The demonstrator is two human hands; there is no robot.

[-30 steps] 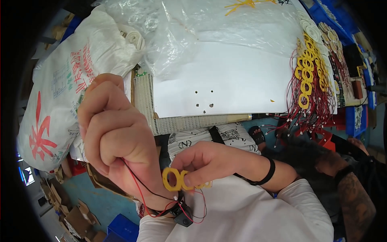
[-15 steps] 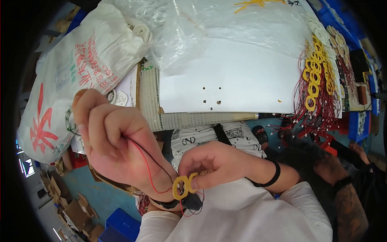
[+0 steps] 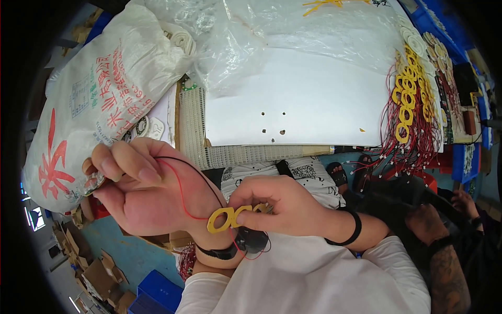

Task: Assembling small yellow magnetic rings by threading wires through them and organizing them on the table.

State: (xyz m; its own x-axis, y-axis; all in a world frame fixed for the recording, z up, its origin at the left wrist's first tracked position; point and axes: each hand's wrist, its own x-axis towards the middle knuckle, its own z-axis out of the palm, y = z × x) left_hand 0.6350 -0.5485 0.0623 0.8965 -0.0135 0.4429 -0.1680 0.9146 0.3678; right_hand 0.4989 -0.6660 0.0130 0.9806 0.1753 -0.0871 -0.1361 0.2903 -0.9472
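Surroundings, left side:
White woven sack (image 3: pixel 78 131) left of clear plastic film (image 3: pixel 324 36); cardboard boxes (image 3: pixel 99 275) and blue bin (image 3: pixel 159 294) on floor (image 3: pixel 133 251).

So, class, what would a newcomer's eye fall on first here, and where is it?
Probably the right hand, below centre, gripping a strip of yellow rings, with red and black wires running to the left hand. Then the bulging white sack with red print, at the left. Lastly, the yellow ring cluster trailing thin wires, at the upper right.
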